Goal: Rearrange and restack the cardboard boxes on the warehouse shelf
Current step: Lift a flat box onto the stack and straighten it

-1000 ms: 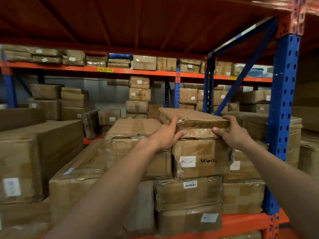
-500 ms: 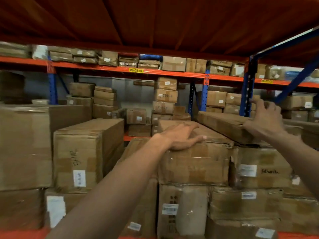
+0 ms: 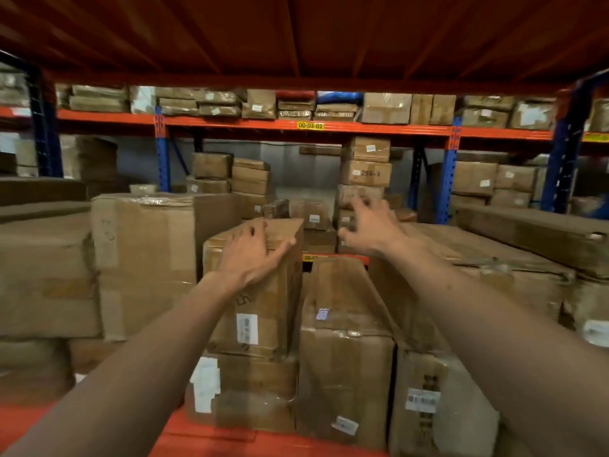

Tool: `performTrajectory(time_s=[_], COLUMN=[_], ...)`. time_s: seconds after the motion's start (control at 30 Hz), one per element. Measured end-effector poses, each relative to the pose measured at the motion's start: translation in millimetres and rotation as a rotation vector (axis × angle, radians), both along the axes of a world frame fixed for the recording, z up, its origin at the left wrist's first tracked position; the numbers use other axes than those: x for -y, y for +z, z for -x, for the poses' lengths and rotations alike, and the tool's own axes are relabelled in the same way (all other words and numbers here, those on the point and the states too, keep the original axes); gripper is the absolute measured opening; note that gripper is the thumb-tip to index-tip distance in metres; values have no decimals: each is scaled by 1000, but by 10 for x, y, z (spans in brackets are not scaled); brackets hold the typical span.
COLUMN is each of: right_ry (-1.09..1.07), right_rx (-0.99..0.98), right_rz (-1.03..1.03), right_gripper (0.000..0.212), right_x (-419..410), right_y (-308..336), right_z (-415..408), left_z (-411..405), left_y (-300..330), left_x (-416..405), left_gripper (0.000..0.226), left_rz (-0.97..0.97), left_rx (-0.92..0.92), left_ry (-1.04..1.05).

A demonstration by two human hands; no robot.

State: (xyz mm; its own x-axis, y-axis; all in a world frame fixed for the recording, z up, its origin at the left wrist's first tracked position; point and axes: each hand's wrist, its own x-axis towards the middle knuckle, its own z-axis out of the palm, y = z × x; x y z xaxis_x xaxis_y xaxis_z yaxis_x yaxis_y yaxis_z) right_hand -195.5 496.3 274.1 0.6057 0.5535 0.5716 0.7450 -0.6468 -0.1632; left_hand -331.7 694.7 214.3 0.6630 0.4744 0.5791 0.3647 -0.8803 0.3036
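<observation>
Head view: we rest our left hand [image 3: 255,250], fingers spread, atop the upright labelled box [image 3: 253,291]; our right hand [image 3: 370,227], spread and empty, hovers beside it. Restacking looks unfinished: neighbouring stacks are still uneven.

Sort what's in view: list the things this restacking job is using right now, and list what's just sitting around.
In use:
- left hand, resting flat on the upright box
- right hand, open, touching nothing
- lower box beside it

Just sitting there:
- large box at left
- long flat carton at right
- far rack's boxes
</observation>
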Motion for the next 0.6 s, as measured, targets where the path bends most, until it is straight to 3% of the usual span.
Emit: performTrajectory(time_s=[0.17, 0.3, 0.47, 0.6], right_ry=[73, 149, 273, 334], right_rx=[-184, -257, -269, -271], right_rz=[51, 62, 252, 400], right_gripper=[66, 62, 77, 91], right_x=[-510, -657, -778, -982], right_y=[-93, -136, 4, 54], right_z=[94, 131, 383, 638], left_z=[130, 232, 236, 192], left_y=[-46, -218, -725, -1181], left_x=[6, -7, 71, 190], left_gripper=[114, 148, 166, 175], left_rz=[-127, 127, 472, 578], left_rx=[-121, -5, 398, 343], left_ry=[125, 182, 66, 161])
